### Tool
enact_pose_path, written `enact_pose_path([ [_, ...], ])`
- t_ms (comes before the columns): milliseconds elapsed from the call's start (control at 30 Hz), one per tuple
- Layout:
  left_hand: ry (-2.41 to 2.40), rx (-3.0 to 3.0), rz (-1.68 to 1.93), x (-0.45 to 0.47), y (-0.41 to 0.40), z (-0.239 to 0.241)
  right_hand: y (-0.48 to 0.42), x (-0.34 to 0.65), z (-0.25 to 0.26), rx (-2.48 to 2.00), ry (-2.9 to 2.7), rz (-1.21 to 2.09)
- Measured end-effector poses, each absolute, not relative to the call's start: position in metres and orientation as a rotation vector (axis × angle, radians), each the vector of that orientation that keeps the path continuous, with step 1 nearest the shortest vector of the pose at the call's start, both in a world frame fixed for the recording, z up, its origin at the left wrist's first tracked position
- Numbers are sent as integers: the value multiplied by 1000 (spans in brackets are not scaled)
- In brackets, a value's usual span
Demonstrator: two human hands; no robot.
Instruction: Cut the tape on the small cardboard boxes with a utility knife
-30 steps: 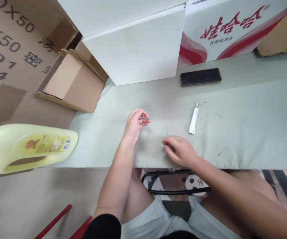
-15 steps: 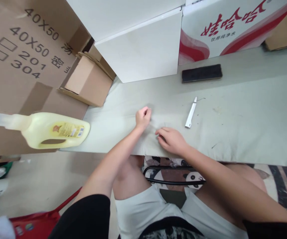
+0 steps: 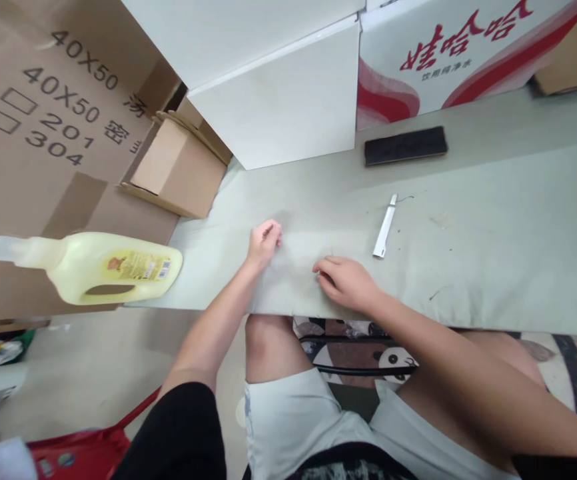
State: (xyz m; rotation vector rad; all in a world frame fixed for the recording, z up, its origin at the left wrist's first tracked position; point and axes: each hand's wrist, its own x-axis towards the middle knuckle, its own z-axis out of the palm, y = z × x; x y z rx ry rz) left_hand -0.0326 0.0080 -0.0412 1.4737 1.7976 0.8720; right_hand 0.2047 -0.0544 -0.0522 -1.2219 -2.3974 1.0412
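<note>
My left hand (image 3: 263,241) rests on the pale green cloth (image 3: 468,267) that covers the table, its fingers curled into a loose fist; what it holds, if anything, is too small to make out. My right hand (image 3: 347,283) lies near the table's front edge, a little to the right, with the fingers bent and pressed down on the cloth. A small white tool (image 3: 385,227) with a thin dark thread at its far end lies on the cloth beyond my right hand, untouched.
A black flat block (image 3: 405,145) lies further back. White boxes (image 3: 278,100) and a red-and-white carton (image 3: 458,53) stand at the back, brown cardboard boxes (image 3: 68,120) at the left. A pale yellow jug (image 3: 103,270) lies on its side at the left. My knees are under the table.
My left hand has closed from loosely open to a fist and drawn back and left a little. My right hand has barely moved. The camera has shifted.
</note>
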Motion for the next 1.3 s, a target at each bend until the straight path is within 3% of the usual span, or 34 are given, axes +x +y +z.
enact_pose_path([
  [233,2177,1737,1007,-122,57,62,-56,204,-53,-1246,-2417,1037],
  [333,2369,1831,908,-156,71,95,-56,202,-53,-1267,-2418,1025],
  [467,2684,1613,679,-179,82,104,-56,201,-53,-1275,-2405,1014],
  [667,2706,1674,743,-167,78,99,-55,202,-55,-1239,-2352,1008],
  [967,2379,2019,875,-126,13,88,-34,211,-53,-1131,-2016,919],
  [1133,1680,2574,887,-71,-11,79,2,231,-52,-1177,-1635,777],
  [1300,1391,2592,812,-18,-23,89,32,252,-55,-900,-1152,701],
])
